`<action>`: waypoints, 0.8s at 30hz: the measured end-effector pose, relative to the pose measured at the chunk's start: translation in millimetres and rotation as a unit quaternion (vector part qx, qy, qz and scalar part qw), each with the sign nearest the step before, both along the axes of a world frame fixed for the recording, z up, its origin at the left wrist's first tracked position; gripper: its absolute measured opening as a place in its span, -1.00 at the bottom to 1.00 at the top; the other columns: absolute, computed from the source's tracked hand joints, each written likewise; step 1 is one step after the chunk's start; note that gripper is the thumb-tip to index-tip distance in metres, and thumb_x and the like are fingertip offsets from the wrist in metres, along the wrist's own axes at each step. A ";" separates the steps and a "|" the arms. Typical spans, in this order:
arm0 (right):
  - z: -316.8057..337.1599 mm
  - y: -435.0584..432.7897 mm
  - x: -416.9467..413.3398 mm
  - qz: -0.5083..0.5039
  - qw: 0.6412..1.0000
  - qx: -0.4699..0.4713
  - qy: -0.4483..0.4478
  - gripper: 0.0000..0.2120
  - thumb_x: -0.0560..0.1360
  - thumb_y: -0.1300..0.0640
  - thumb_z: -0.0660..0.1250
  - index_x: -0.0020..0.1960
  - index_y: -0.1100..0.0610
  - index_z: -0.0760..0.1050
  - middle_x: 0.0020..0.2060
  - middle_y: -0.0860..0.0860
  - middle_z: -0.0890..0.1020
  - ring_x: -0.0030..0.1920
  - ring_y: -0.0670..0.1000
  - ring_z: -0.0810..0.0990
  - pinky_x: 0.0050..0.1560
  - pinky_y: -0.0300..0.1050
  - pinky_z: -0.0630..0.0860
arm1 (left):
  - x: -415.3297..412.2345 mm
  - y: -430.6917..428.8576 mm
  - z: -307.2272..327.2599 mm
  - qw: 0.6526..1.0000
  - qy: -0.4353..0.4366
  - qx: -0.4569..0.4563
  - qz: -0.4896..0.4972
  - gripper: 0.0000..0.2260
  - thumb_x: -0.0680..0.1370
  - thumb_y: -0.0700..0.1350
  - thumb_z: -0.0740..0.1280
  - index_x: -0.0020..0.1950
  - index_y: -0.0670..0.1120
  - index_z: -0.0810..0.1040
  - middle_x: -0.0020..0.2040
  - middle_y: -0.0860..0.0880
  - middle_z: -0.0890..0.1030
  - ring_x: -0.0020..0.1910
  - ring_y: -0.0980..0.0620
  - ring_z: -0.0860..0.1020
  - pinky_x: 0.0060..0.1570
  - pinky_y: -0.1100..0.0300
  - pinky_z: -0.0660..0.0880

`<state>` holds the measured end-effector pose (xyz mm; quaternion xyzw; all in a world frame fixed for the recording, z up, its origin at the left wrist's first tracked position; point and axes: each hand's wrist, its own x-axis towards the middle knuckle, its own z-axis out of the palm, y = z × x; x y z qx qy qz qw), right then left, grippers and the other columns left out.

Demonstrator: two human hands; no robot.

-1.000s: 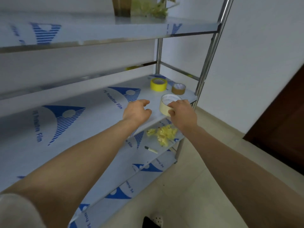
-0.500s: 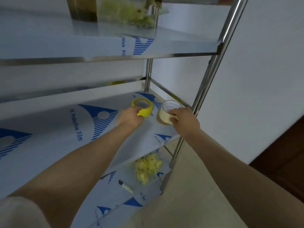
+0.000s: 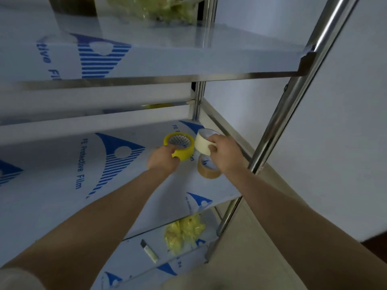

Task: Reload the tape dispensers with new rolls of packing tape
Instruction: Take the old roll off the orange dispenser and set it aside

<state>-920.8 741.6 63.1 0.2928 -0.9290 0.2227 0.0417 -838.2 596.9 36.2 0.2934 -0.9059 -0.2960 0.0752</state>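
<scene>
My left hand (image 3: 162,161) grips a yellow tape roll (image 3: 181,145) by its near rim, raised and tilted above the middle shelf (image 3: 62,185). Right beside it, my right hand (image 3: 225,151) holds a cream tape roll (image 3: 202,142), also lifted off the shelf. The two rolls almost touch. A brown tape roll (image 3: 207,168) lies flat on the shelf under my right wrist, partly hidden by it. No tape dispenser is in view.
A steel upright (image 3: 293,95) stands just right of my right hand. The upper shelf (image 3: 167,61) carries a bag of yellow-green material. On the lower shelf (image 3: 129,264) lie a yellow crumpled bag (image 3: 182,233) and a small white utility knife (image 3: 149,251).
My left hand reached to the yellow roll and lifted it. My right hand raised the cream roll further back, uncovering the brown roll beneath. The view moved closer and tilted upward.
</scene>
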 end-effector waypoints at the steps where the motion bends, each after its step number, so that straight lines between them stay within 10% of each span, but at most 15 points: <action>1: -1.0 -3.8 -8.1 0.013 1.000 -0.004 0.002 -0.75 0.52 0.24 0.19 0.16 0.18 0.52 0.00 0.22 0.60 0.06 0.20 0.52 -0.12 -0.09 0.40 | -7.9 0.9 -2.8 1.000 0.000 -0.001 0.009 -0.59 0.49 -0.18 0.25 0.33 0.02 0.45 0.30 -0.11 0.51 0.25 -0.14 0.47 0.20 0.01 0.47; 24: -32.3 -37.0 -88.8 0.078 0.997 -0.009 0.013 -0.77 0.54 0.12 0.20 0.14 0.03 0.56 0.10 0.15 0.57 0.25 0.16 0.36 0.19 -0.05 0.20 | -65.5 7.3 -39.2 0.975 -0.163 -0.126 0.080 -0.54 0.55 -0.16 0.28 0.44 -0.06 0.28 0.41 -0.15 0.27 0.43 -0.17 0.25 0.26 -0.08 0.38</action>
